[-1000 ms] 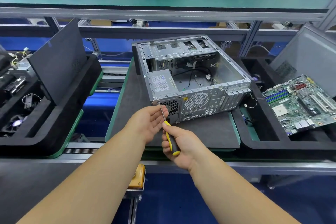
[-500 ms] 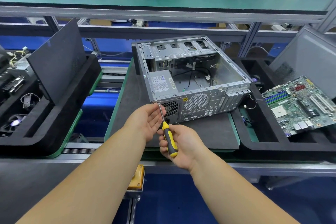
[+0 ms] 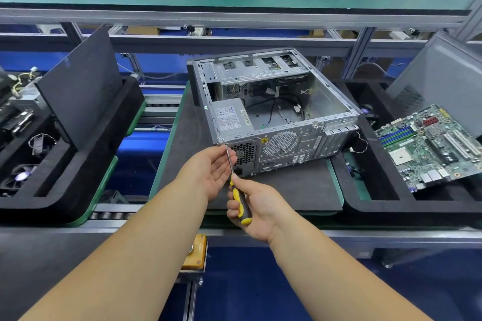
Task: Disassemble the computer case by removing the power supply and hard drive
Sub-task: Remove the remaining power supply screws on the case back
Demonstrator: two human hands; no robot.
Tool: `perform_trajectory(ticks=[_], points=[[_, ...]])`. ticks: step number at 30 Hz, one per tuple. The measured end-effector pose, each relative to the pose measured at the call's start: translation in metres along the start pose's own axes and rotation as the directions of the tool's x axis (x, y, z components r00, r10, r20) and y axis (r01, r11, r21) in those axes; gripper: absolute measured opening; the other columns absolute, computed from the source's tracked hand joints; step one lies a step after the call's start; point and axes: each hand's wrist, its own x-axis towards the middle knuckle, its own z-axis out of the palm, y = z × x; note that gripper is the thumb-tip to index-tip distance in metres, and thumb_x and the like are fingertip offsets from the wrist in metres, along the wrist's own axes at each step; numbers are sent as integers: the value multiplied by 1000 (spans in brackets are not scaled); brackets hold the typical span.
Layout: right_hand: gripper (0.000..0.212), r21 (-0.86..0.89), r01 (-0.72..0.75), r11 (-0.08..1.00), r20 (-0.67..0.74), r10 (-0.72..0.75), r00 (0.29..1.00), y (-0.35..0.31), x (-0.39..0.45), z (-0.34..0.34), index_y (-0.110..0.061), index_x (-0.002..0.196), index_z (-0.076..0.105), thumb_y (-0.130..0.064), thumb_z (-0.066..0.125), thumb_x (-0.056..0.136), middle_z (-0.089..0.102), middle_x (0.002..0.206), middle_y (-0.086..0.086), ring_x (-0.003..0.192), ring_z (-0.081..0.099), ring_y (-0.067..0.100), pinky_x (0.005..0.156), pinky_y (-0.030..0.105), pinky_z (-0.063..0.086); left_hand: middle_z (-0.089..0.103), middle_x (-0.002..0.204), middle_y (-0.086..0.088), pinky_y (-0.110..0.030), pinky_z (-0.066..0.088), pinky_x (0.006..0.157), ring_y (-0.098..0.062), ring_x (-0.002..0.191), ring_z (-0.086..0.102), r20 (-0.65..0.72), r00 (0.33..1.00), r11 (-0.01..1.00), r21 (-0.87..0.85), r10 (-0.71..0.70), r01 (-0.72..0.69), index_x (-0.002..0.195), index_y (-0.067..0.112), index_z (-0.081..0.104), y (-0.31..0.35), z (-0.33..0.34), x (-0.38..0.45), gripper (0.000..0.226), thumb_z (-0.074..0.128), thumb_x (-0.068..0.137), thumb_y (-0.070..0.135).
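Observation:
An open grey computer case (image 3: pixel 336 101) lies on its side on a dark mat (image 3: pixel 292 190). The silver power supply (image 3: pixel 230 116) sits in its near left corner, label facing up. My right hand (image 3: pixel 257 210) grips a yellow-and-black screwdriver (image 3: pixel 241 202) by the handle. Its tip meets a screw at the case's rear top-left corner, beside the power supply grille (image 3: pixel 245 154). My left hand (image 3: pixel 211 167) is cupped palm-up beside the shaft, fingers near the tip. I cannot pick out the hard drive.
A green motherboard (image 3: pixel 427 146) leans in a black foam tray (image 3: pixel 391 206) on the right. On the left, another black foam tray (image 3: pixel 65 190) holds a dark panel (image 3: pixel 80 83) and several parts. An orange box (image 3: pixel 194 255) sits below the conveyor edge.
The screwdriver's tip has moved slightly up and left along the case's rear corner. Both hands have shifted with it by a small amount.

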Motion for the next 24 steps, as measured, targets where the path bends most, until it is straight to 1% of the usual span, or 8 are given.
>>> perform_trajectory(ticks=[3,5,8,10,14,18,21,24], points=[[25,1,-18,1000,36,18,999,0,-2,0,-10,89,59,-34,61,96,50,66,3,49,45,10,43,19,40,75,71,-4,-19,52,45,-11,60,72,-11,1000,1000,-11,-5,4,91,7,68,0,0,-1,10,61,94,14],[34,17,-45,999,71,43,997,-2,-4,0,-6,95,60,-38,50,100,51,66,5,50,45,11,44,19,40,75,70,-3,-20,53,46,-10,60,72,-17,1000,1000,-11,-3,2,90,7,68,1,1,-3,10,62,94,14],[34,42,-46,998,73,43,996,-4,-5,0,-1,108,57,-30,40,103,54,67,8,49,47,11,44,19,40,74,68,-1,-18,53,46,-8,59,71,-16,1000,1000,10,7,-7,86,9,68,1,2,-4,12,63,94,16],[31,34,-28,999,55,26,998,-4,-4,0,-2,107,57,-27,41,104,55,66,7,49,48,12,44,19,40,74,68,0,-17,53,48,-7,59,71,-14,1000,1000,19,12,-11,86,9,68,2,3,-5,13,62,94,17],[30,-20,-21,1000,3,21,1000,-2,0,-2,-6,102,59,-32,45,103,55,68,5,46,47,12,40,20,40,74,67,1,-18,54,54,-6,59,71,-6,1000,1000,30,9,-9,87,10,67,3,3,-5,13,59,96,17],[29,-51,1,999,-34,-3,999,2,3,-1,-7,96,63,-34,55,99,55,70,3,46,48,12,41,21,42,74,67,1,-17,53,49,-6,59,71,-8,1000,1000,27,11,-11,88,10,67,3,3,-5,13,59,96,16],[22,-59,27,998,-46,-30,999,2,3,-2,-10,88,62,-31,64,94,55,67,1,46,46,10,42,19,41,74,68,0,-17,55,52,-7,60,71,-2,1000,1000,21,5,-5,88,10,67,3,3,-4,13,59,96,16],[21,-30,21,999,-21,-22,1000,0,1,-2,-10,86,59,-29,63,95,52,65,1,45,43,10,43,20,37,74,68,0,-17,55,52,-7,60,71,0,1000,1000,24,4,-4,88,10,67,3,3,-4,13,59,96,16]])
